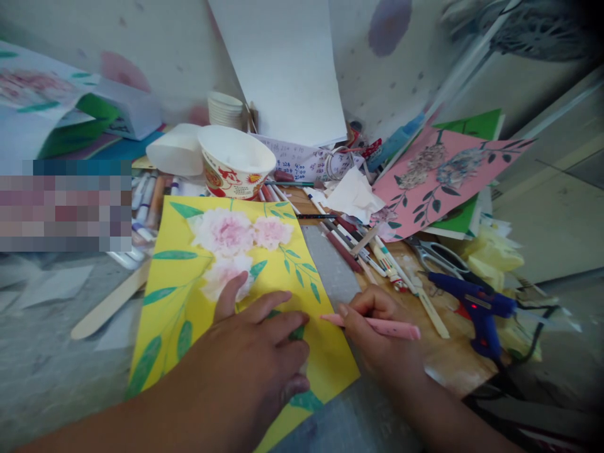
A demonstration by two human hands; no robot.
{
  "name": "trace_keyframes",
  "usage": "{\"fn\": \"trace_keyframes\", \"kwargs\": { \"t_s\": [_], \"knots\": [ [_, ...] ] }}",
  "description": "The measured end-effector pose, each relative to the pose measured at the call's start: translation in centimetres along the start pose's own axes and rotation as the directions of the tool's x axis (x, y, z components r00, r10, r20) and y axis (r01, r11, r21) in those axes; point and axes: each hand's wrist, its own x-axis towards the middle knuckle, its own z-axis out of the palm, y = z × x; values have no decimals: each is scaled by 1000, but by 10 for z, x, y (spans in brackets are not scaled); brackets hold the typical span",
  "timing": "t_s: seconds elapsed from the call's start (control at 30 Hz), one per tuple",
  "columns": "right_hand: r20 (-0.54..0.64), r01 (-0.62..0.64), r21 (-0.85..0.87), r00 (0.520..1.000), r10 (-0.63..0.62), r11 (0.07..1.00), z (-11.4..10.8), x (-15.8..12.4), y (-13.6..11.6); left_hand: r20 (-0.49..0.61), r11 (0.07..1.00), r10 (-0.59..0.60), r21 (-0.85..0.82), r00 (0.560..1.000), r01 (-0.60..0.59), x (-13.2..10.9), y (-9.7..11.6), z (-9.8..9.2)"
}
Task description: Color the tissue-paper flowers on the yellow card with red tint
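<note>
A yellow card (186, 296) with pink paper flowers and painted green leaves lies in front of me. My left hand (255, 352) rests flat on its lower part, fingers spread and pressing the card down. My right hand (377, 327) is closed round a pink pen (382, 326), whose tip points left at the card's right edge, near my left fingertips.
A blue glue gun (476, 308) and scissors (438, 255) lie at the right. Several pens and markers (358, 242), a paper cup (233, 162), a pink flowered card (438, 176), a wooden stick (111, 304) and a crumpled tissue (353, 195) crowd the table behind.
</note>
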Motion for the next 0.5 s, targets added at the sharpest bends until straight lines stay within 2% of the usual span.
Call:
{"fn": "trace_keyframes", "kwargs": {
  "t_s": [0.13, 0.3, 0.5],
  "knots": [
    [6, 2, 50, 1000, -2, 999, 1, -2, 1, -27, 1000, 5, 7, 1000, -5, 0, -1, 4],
    [24, -60, 109, 998, 58, 992, 2, -2, 2, -50, 1000, 0, 2, 999, 0, 1, -1, 5],
    [-29, -68, 49, 997, 69, 996, 1, 0, -3, 55, 999, -37, -13, 998, 38, 3, -1, 1]
  ]
}}
